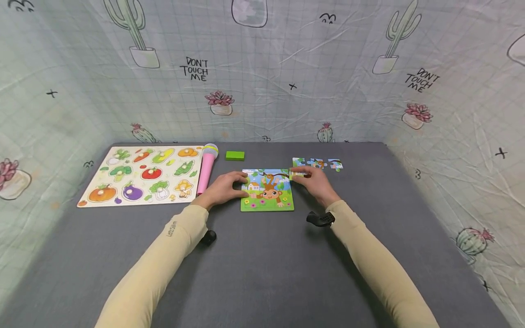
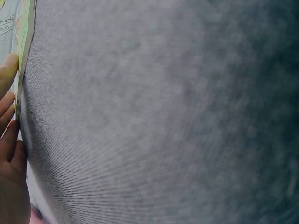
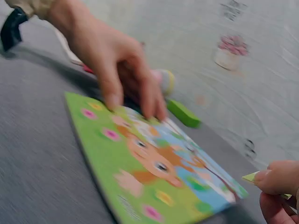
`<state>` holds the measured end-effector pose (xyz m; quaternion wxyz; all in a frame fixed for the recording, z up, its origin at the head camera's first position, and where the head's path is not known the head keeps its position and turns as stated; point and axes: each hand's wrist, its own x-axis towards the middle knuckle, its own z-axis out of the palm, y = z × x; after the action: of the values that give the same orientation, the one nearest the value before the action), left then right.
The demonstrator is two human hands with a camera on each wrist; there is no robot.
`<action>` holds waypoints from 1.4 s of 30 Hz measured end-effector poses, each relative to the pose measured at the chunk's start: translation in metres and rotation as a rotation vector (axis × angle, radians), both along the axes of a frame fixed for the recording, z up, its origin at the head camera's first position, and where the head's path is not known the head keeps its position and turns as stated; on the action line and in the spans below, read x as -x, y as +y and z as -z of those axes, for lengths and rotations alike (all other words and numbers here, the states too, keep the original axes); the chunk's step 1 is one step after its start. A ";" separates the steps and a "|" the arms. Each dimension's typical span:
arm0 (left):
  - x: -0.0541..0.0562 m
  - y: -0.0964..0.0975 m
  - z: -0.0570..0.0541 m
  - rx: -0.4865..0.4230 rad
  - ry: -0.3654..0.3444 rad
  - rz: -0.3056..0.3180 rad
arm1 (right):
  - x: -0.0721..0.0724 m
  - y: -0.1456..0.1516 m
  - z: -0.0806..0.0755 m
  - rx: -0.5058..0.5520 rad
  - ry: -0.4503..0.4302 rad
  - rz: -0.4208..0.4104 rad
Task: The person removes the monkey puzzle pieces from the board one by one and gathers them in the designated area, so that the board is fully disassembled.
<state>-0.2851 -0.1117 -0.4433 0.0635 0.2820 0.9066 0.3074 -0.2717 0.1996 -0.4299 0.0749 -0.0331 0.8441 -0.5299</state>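
A jigsaw puzzle with a monkey picture lies flat on the table in the head view. My left hand rests at its left edge, thumb toward the near side and fingers farther back. Those fingertips touch the board's edge in the left wrist view. Between thumb and fingers, my right hand pinches a small puzzle piece, mostly hidden by the fingers. That hand is beside the puzzle's far right corner. Just behind it lie several loose puzzle pieces with picture sides up.
Left of the puzzle is a white vegetable board, with a pink toy microphone along its right side. A green block sits behind the puzzle. The grey table meets a printed cloth backdrop at the back.
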 end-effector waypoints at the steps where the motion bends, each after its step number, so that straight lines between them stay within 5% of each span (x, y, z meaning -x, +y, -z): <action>1: 0.000 0.000 0.000 -0.002 -0.002 0.000 | 0.001 0.005 0.000 -0.007 -0.002 0.014; 11: 0.000 -0.002 0.002 0.005 0.011 0.007 | 0.012 0.031 0.011 -0.073 -0.029 0.074; 32: -0.001 0.000 0.000 0.004 0.000 0.012 | 0.022 0.018 0.020 -0.373 0.236 0.021; 42: 0.000 -0.001 0.002 0.004 -0.017 0.011 | 0.016 0.029 0.014 -0.382 0.176 -0.024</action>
<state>-0.2855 -0.1129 -0.4452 0.0734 0.2842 0.9052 0.3074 -0.2882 0.2284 -0.4441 0.0121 -0.0746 0.9321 -0.3542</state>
